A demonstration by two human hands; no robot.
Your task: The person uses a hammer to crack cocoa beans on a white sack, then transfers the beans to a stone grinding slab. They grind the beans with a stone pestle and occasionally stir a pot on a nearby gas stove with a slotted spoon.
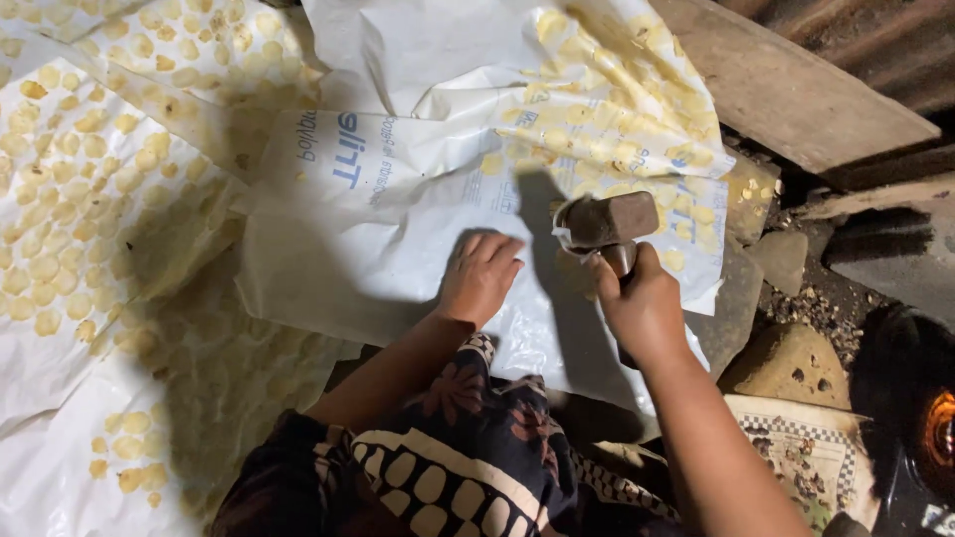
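White plastic sheet (398,249) | right hand (642,303) clamped on hammer (607,221) | left hand (479,276) flat, beside

White plastic sheet (378,249) as landmark: bare patch at its middle, left of the left hand (479,275), open for passage. Its upper right is crowded with flattened yellow pieces (607,109). Hammer (605,223) in the right hand (642,303) blocks the right part. Beyond the right edge: stone slab (731,308), rocks (791,363), wooden plank (786,89). Left of it, more piece-covered sheets (80,199).
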